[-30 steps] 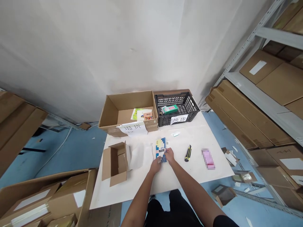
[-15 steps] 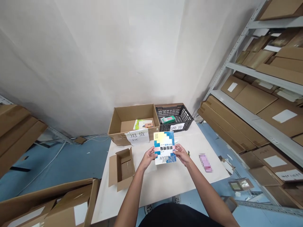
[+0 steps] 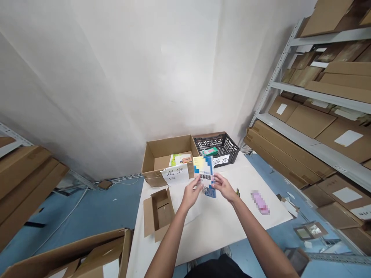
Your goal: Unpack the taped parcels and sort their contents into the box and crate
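A book (image 3: 203, 165) with a blue, yellow and white cover is held up over the white table, its cover lettering upside down to me and its face turned at an angle. My left hand (image 3: 191, 192) grips its left side, with fingers across the lower cover. At the right edge my right hand (image 3: 224, 187) is closed on the same book. Just behind it stand a large cardboard box (image 3: 155, 177) with a paper sign and a black plastic crate (image 3: 232, 151) with another sign.
A small opened carton (image 3: 149, 218) sits on the table (image 3: 211, 231), left of my arms. A pixelated pink item (image 3: 260, 202) and a black-and-yellow object (image 3: 237, 192) lie to the right. Shelves of cartons (image 3: 313, 131) rise at the right; a big box (image 3: 126, 247) stands lower left.
The book has turned, so its cover looks narrower. My left hand has slid further across its front. The whole view has shifted slightly with my head.
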`<control>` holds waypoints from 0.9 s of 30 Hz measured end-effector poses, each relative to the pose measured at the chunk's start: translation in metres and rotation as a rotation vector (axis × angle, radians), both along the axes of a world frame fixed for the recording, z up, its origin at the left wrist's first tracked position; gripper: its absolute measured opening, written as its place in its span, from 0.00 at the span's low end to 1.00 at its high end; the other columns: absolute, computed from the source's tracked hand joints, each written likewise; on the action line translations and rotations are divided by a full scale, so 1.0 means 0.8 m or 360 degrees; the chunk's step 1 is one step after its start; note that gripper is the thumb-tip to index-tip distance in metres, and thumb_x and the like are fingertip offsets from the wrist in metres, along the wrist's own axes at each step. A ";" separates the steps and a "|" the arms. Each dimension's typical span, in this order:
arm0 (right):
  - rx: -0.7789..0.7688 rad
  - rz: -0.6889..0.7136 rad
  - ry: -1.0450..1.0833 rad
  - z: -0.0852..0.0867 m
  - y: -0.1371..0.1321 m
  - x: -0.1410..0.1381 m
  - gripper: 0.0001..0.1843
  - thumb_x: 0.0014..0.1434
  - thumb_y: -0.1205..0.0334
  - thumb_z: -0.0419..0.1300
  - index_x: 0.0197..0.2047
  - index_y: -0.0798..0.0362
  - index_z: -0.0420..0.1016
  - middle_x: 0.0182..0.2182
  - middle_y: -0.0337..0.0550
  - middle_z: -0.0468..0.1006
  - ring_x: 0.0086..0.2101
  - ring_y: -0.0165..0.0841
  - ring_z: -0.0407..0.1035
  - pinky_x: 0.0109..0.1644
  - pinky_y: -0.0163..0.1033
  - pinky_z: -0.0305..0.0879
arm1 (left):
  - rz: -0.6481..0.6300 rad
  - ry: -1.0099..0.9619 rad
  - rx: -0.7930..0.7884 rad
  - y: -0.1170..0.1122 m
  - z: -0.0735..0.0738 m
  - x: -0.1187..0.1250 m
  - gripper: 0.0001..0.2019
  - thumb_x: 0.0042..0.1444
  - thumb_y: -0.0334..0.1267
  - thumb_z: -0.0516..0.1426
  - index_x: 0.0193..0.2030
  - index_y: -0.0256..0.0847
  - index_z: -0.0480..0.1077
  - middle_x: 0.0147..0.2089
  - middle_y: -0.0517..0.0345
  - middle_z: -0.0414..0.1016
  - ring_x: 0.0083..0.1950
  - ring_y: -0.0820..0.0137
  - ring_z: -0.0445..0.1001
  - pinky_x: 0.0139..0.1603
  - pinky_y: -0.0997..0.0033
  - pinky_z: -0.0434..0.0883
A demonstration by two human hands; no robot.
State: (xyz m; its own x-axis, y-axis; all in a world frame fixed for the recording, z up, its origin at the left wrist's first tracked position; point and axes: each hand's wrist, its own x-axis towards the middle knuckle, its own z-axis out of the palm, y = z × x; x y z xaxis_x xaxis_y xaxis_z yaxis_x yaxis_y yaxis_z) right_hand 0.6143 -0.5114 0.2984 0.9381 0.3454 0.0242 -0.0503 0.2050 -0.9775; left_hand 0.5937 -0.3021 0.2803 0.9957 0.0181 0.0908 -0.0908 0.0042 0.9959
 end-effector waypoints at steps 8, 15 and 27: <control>-0.0199 -0.0230 -0.0093 -0.005 -0.008 0.027 0.39 0.48 0.55 0.75 0.64 0.41 0.73 0.69 0.48 0.66 0.67 0.47 0.62 0.66 0.58 0.63 | -0.0166 0.0054 -0.0389 0.016 0.026 0.012 0.37 0.53 0.50 0.69 0.68 0.42 0.69 0.62 0.46 0.78 0.60 0.54 0.78 0.60 0.51 0.75; 0.0247 0.0183 0.0104 0.012 -0.038 0.040 0.35 0.46 0.52 0.78 0.56 0.48 0.75 0.46 0.48 0.85 0.47 0.46 0.80 0.56 0.55 0.74 | -0.0093 0.0139 -0.0450 0.017 0.042 0.011 0.39 0.50 0.48 0.71 0.68 0.42 0.69 0.63 0.42 0.77 0.57 0.53 0.79 0.53 0.56 0.79; 0.0205 0.0602 -0.0238 0.031 -0.063 0.053 0.35 0.54 0.55 0.73 0.65 0.41 0.73 0.65 0.42 0.73 0.68 0.45 0.61 0.69 0.53 0.62 | 0.0361 -0.0077 0.0078 -0.110 0.073 0.000 0.33 0.52 0.47 0.70 0.65 0.46 0.73 0.66 0.50 0.75 0.67 0.52 0.72 0.61 0.53 0.76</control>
State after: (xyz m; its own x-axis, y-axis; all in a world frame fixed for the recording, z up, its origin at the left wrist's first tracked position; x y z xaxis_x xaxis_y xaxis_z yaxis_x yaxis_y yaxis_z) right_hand 0.6571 -0.5616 0.3235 0.7286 0.6500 0.2161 -0.0048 0.3204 -0.9473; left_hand 0.5936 -0.3898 0.3389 0.9611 0.2353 0.1444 -0.1315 -0.0699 0.9889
